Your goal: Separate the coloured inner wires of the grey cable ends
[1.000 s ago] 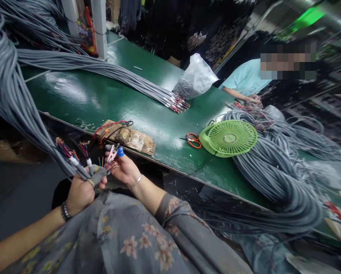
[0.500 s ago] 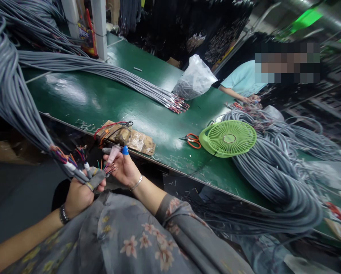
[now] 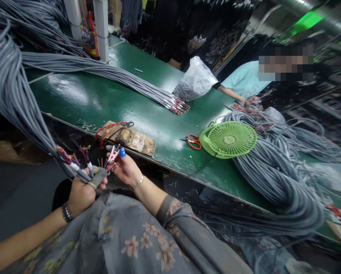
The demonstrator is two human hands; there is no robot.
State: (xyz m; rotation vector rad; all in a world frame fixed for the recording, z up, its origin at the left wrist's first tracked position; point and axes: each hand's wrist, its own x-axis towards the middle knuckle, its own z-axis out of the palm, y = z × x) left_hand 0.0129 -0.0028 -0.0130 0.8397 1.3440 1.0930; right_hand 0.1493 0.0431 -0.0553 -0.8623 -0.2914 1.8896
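My left hand (image 3: pixel 82 195) is closed around the ends of several grey cables (image 3: pixel 83 175), with grey wrapping on a finger. Thin coloured wires (image 3: pixel 103 163) stick out past that finger toward my other hand. Just to the right, my right hand (image 3: pixel 127 170), a blue cover on its thumb, grips a small tool with pale pink handles (image 3: pixel 112 154); its exact kind is unclear. Bare wire strands lie close against my right fingers. More stripped ends with coloured wires (image 3: pixel 64 155) hang from the thick grey cable bundle (image 3: pixel 22 99) at the left.
On the green table (image 3: pixel 102 99) are a taped wooden block (image 3: pixel 138 141), orange-handled scissors (image 3: pixel 193 141), a green fan (image 3: pixel 229 139) and a clear plastic bag (image 3: pixel 194 80). A large cable coil (image 3: pixel 275 179) lies right. Across the table, a person (image 3: pixel 241 80) handles wires.
The pink-handled tool has turned in my right hand, and its handles now show spread apart. My left hand keeps its hold on the cables. The view has shifted slightly.
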